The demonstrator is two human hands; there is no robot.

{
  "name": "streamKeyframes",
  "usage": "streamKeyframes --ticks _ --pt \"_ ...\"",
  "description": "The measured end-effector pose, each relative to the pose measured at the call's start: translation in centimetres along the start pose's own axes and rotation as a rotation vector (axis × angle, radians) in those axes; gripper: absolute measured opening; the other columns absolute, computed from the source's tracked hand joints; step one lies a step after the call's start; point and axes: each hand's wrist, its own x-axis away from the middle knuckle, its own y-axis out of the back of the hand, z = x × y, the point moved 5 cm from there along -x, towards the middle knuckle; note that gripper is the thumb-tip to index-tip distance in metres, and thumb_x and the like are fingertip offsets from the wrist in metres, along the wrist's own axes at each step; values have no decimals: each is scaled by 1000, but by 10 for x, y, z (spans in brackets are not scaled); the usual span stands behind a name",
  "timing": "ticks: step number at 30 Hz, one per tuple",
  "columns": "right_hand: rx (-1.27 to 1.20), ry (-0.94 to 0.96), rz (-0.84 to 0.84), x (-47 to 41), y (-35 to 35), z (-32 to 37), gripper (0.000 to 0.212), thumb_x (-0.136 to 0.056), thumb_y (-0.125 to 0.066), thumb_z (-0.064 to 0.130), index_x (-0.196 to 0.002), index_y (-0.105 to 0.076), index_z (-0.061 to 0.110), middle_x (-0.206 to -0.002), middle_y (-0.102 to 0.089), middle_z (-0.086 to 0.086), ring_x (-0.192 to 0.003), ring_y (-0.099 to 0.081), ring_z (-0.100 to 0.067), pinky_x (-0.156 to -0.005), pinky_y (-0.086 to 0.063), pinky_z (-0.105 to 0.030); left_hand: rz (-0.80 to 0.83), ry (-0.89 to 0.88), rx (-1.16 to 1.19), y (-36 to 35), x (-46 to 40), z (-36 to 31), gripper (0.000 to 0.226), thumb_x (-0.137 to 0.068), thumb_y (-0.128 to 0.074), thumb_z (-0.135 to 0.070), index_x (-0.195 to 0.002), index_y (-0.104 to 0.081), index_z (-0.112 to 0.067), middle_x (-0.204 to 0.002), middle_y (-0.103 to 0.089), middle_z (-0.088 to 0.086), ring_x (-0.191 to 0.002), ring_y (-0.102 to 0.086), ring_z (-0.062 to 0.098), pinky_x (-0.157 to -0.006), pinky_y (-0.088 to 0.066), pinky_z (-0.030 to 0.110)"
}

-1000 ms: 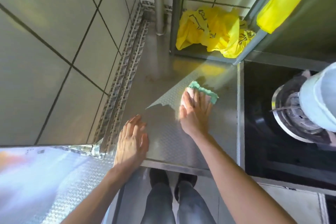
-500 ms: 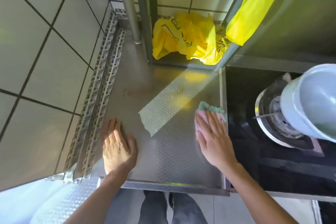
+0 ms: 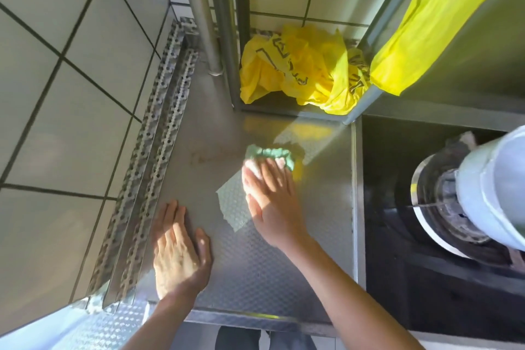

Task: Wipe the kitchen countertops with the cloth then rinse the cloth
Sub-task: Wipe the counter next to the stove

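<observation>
the embossed stainless-steel counter is bounded on the left by a perforated metal strip at the foot of the tiled wall, on the right by a raised steel lip next to the black stove top, and on the near side by a folded front edge. at the far side stand a round metal pole and the steel shelf frame, with a crumpled yellow plastic bag inside the frame. a second yellow sheet hangs over the frame's right rail. bare counter surface lies between the two hands, and to the far left toward the pole.

the right hand lies flat, fingers straight and together, pressing down on the green and pink cleaning cloth. the cloth lies on the counter near its middle, its green edge showing beyond the fingertips on the far side, well short of the shelf frame.

the left hand rests palm down on the counter, fingers extended, holding nothing, near the front edge and just right of the perforated strip. it is apart from the cloth.

a pale cylindrical pot sits on the stove burner at right.
</observation>
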Motion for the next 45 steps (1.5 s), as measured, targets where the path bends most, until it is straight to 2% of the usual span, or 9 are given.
streamKeyframes --ticks 4,9,14,20,25,30,36,43,45 --pt "114 199 140 36 11 -45 43 -112 -39 34 -152 -46 21 -170 -31 -6 -162 -13 -27 -130 -15 -54 4 3 -5 -2 -1 1 63 -98 -43 -32 -150 -42 1 -163 -37 15 -159 -24 29 -122 -36 55" --pt "160 -119 87 0 44 -106 51 -110 -39 32 -160 -38 21 -172 -26 -8 -162 -13 -31 -131 -9 -53 -6 -12 -1 -5 -1 4 63 -97 -44 -31 -151 -41 1 -163 -37 16 -159 -25 31 -119 -38 60" --pt "150 -337 14 -59 31 -63 53 -104 -44 33 -156 -43 23 -169 -30 -10 -157 -21 -38 -127 -11 -59 -41 -37 17 -5 0 3 61 -97 -44 -29 -148 -44 3 -160 -40 17 -156 -30 35 -117 -39 61" --pt "58 28 19 -19 4 3 50 -100 -52 24 -150 -54 20 -160 -46 -11 -155 -30 -38 -127 -18 -60 -28 -31 21 -5 1 2 60 -98 -44 -29 -149 -44 3 -161 -40 18 -156 -31 35 -117 -38 61" --pt "146 267 195 54 8 -35 49 -114 -32 38 -162 -33 26 -175 -17 -2 -163 -5 -25 -131 -14 -56 -17 -7 30 -5 1 5 62 -97 -45 -31 -151 -42 0 -163 -37 15 -158 -27 31 -118 -38 59" --pt "159 19 186 28 45 -104 53 -111 -21 38 -161 -33 26 -175 -10 -5 -163 1 -28 -131 -9 -57 -40 -19 38 -3 2 2 61 -97 -49 -27 -150 -41 1 -162 -39 17 -156 -29 34 -118 -37 62" --pt "197 -295 19 -65 37 -78 50 -105 -46 33 -154 -47 21 -164 -35 -12 -152 -29 -39 -124 -18 -58 -53 -23 36 -7 2 6 60 -98 -49 -27 -151 -41 -1 -162 -39 15 -157 -28 32 -119 -38 61" --pt "90 169 44 -33 3 -1 43 -102 -53 26 -144 -59 20 -155 -50 -9 -152 -37 -35 -129 -16 -56 -48 -16 46 -11 1 9 61 -99 -43 -33 -152 -40 -3 -163 -38 13 -158 -25 30 -121 -35 58" --pt "104 291 119 -9 5 -12 49 -109 -42 29 -157 -45 23 -166 -38 -3 -159 -24 -29 -131 -11 -53 -60 -25 50 -11 1 10 61 -98 -45 -31 -152 -41 -2 -163 -39 14 -158 -26 31 -120 -35 59"
